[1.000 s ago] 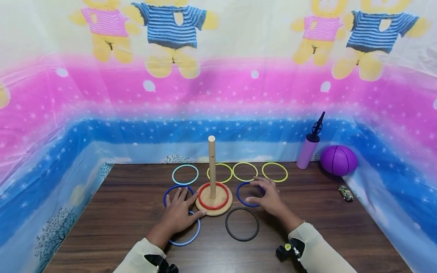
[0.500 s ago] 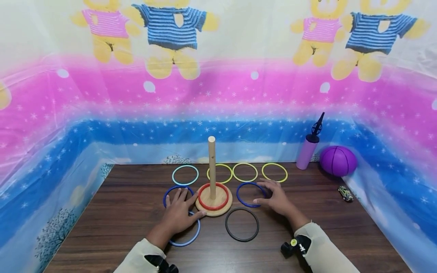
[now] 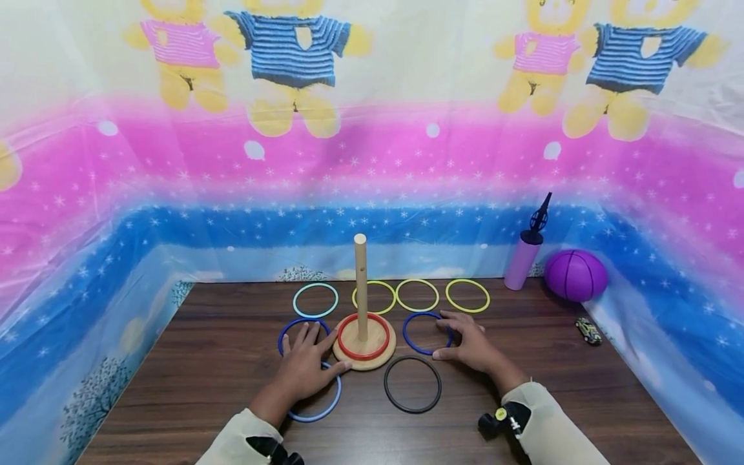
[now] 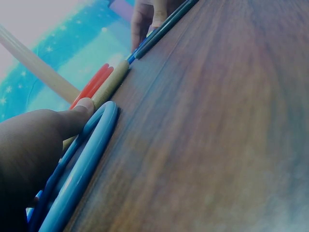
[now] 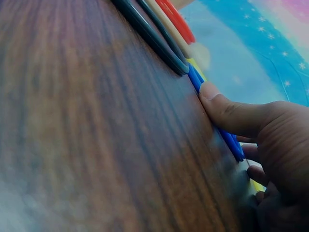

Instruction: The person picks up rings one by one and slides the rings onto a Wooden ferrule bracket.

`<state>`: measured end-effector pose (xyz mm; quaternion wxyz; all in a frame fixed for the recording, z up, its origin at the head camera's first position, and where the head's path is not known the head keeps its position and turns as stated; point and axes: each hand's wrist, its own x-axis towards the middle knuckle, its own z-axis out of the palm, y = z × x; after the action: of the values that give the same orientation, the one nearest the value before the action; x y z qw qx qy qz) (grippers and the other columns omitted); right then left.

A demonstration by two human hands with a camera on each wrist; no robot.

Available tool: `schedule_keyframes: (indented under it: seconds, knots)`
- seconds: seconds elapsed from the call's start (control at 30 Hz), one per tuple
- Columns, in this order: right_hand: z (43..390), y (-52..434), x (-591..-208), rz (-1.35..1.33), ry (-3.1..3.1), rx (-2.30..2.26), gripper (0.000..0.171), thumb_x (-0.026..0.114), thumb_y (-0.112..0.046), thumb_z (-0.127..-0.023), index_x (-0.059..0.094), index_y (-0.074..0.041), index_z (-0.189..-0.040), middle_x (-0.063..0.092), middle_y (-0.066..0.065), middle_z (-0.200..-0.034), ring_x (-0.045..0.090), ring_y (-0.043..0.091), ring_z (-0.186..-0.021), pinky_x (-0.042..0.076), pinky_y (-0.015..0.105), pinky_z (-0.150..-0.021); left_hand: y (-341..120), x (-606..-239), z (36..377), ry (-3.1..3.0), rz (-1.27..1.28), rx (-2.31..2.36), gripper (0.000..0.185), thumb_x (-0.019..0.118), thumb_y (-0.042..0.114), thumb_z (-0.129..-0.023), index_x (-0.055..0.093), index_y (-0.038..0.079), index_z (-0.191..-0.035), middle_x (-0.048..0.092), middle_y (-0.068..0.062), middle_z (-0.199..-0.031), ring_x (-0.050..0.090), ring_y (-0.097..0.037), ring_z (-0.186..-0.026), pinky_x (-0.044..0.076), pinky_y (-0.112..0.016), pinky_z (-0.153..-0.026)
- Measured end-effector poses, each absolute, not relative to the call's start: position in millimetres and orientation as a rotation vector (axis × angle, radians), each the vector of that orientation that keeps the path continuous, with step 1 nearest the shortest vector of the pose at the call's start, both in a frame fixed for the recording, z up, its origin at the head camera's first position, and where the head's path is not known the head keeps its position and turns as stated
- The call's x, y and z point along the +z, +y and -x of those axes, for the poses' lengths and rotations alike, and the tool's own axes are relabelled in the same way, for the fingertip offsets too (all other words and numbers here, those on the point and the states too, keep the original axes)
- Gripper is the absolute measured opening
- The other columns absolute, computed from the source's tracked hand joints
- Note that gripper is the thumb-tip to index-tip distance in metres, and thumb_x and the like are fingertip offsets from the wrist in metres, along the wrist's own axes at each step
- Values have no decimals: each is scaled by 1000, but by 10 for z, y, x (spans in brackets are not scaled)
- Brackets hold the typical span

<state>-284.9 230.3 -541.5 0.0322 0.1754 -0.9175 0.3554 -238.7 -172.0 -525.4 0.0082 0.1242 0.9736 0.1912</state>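
A wooden peg (image 3: 362, 290) stands upright on a round wooden base (image 3: 363, 363), with a red ring (image 3: 363, 356) lying around its foot. My left hand (image 3: 303, 367) rests with spread fingers at the base's left side; its thumb touches the base's front edge. Under that hand lie a dark blue ring (image 3: 281, 333) and a light blue ring (image 3: 325, 414), both partly covered. To the right of the base, my right hand (image 3: 473, 343) holds another dark blue ring (image 3: 405, 332) by its right side, thumb in front and fingers behind. That ring still lies flat on the table.
A black ring (image 3: 386, 391) lies in front of the right dark blue ring. Along the back are a turquoise ring (image 3: 294, 301) and several yellow rings (image 3: 438, 297). A purple pump (image 3: 523, 261), purple ball (image 3: 575, 276) and toy car (image 3: 589, 330) stand on the right.
My right hand has shifted right from above the dark blue ring, and its thumb and fingers have come onto the ring's right side. The left hand has stayed in place.
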Motion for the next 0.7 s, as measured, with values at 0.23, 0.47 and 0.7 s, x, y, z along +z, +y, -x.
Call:
schedule_keyframes:
  seconds: [0.23,0.47,0.7]
  knots:
    - [2843,2304,-5443,-546,-2812,1071,76,99,-30,-82,69,-3,-146,58,17,-163,40,49,-156,23,81,-116,-1722,-5260,2375,3058,-401,604,82,67,72,-98,52,26,-165,32,-27,-176,22,-54,-166,10,-89,-123]
    - [2828,2314,-5442,-558,-2792,1055,74,98,-31,-82,70,-4,-145,59,18,-161,44,48,-154,24,83,-116,-1711,-5260,2383,3064,-408,595,82,68,72,-98,51,26,-166,33,-28,-176,23,-54,-166,11,-89,-123]
    - [2816,2317,-5434,-582,-2770,1086,70,97,-29,-84,71,-3,-143,60,17,-160,46,46,-152,26,83,-118,-1710,-5254,2378,3057,-388,599,84,67,73,-98,52,25,-165,33,-27,-176,22,-54,-166,9,-89,-123]
